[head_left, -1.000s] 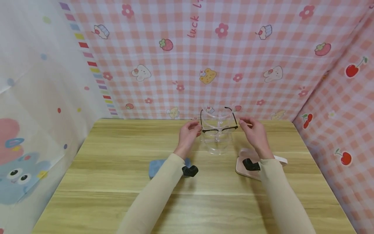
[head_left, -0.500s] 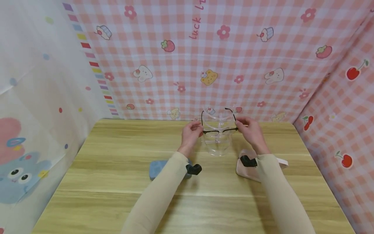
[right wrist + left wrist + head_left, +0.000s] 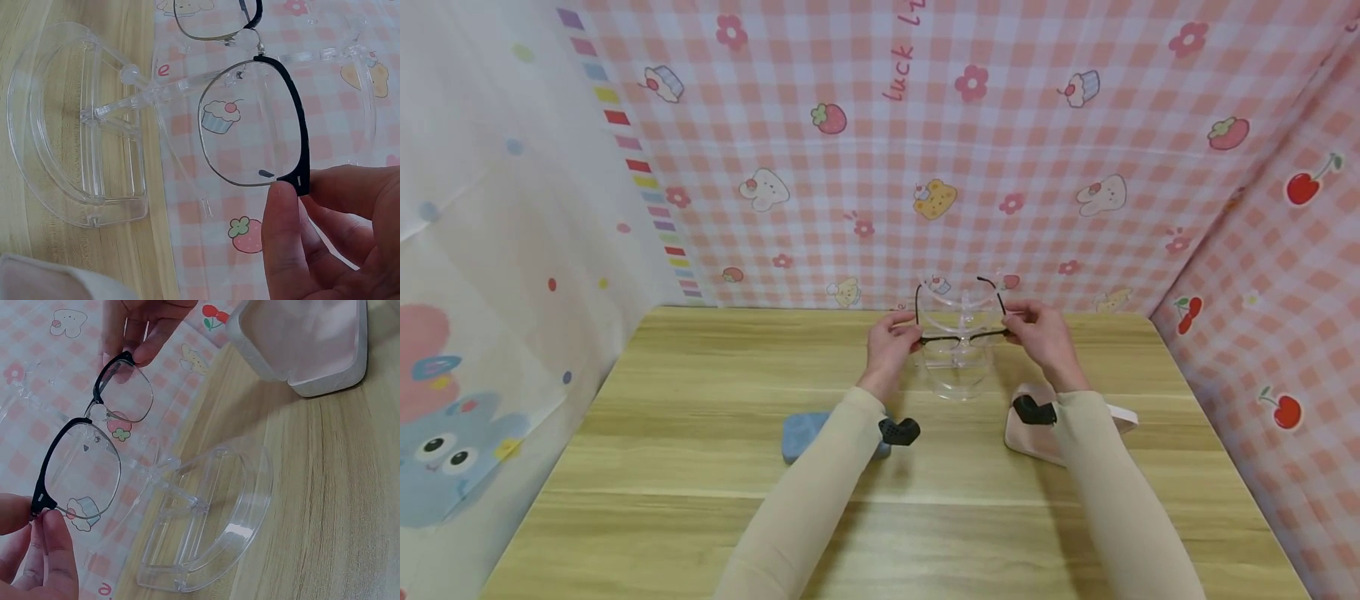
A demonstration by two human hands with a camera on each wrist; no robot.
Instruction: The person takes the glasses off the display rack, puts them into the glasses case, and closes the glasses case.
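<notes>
A pair of eyeglasses with black upper rims and thin metal lower rims sits at a clear plastic display stand, lenses facing the wearer. My left hand pinches the left hinge corner between thumb and fingers. On the other side, my right hand pinches the right corner the same way, as the right wrist view shows up close. The temples point back toward the wall on either side of the stand. Whether the frame's bridge bears on the stand's arm I cannot tell.
A blue case lies on the wooden table, partly under the left sleeve. An open pale pink glasses case lies below the right wrist. Checked pink cloth hangs close behind the stand.
Both hands have come in to the eyeglasses; the right, apart from them a second ago, now pinches their corner. The glasses have barely shifted.
</notes>
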